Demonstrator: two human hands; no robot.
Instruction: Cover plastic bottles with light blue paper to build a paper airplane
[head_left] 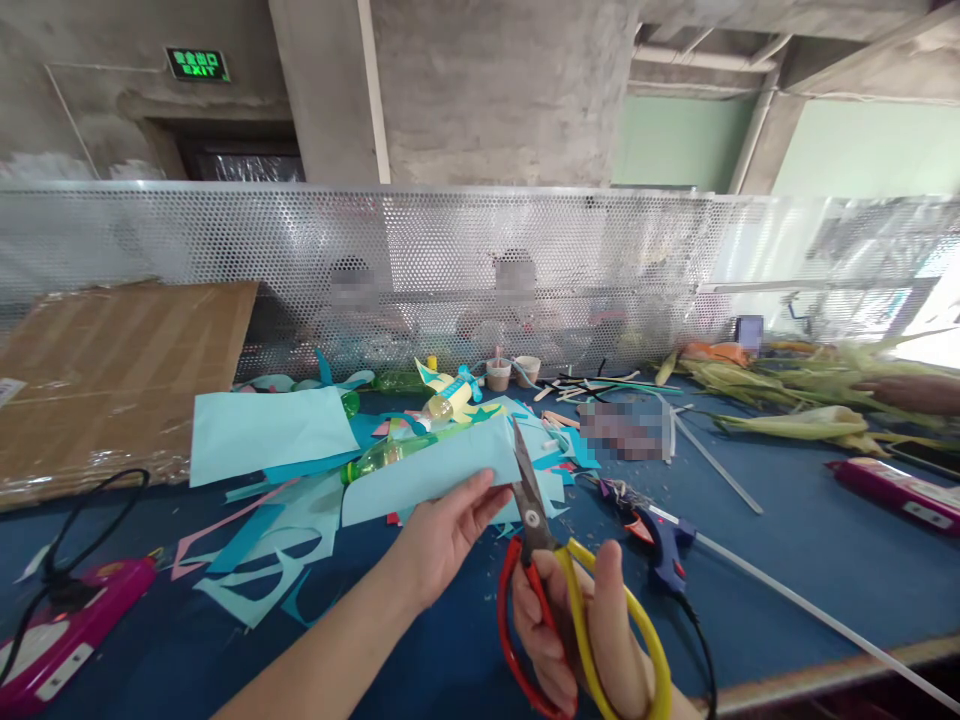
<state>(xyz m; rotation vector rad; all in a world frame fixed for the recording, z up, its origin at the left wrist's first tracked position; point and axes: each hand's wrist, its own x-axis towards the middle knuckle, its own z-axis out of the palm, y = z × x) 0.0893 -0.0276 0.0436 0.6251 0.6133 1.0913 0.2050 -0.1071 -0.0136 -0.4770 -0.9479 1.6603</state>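
Note:
Above the table, my left hand (450, 530) pinches the lower edge of a light blue paper sheet (427, 475) between thumb and fingers. My right hand (577, 620) is wrapped round the handles of a pair of scissors (534, 515), one red and one yellow. The blades point up and away, at the sheet's right end; whether they touch the paper I cannot tell. Behind the sheet lies a green plastic bottle (382, 458), partly covered. Another light blue sheet (274, 430) rests to the left, with cut paper scraps (259, 580) in front of it.
A glue gun (664, 550) with a long white glue stick lies right of the scissors. Purple power strips (82, 630) (896, 492) sit at both sides. Cardboard (120, 380) leans at back left. Paper cups (498, 374) stand before a perforated metal screen (450, 240); corn husks (795, 425) lie right.

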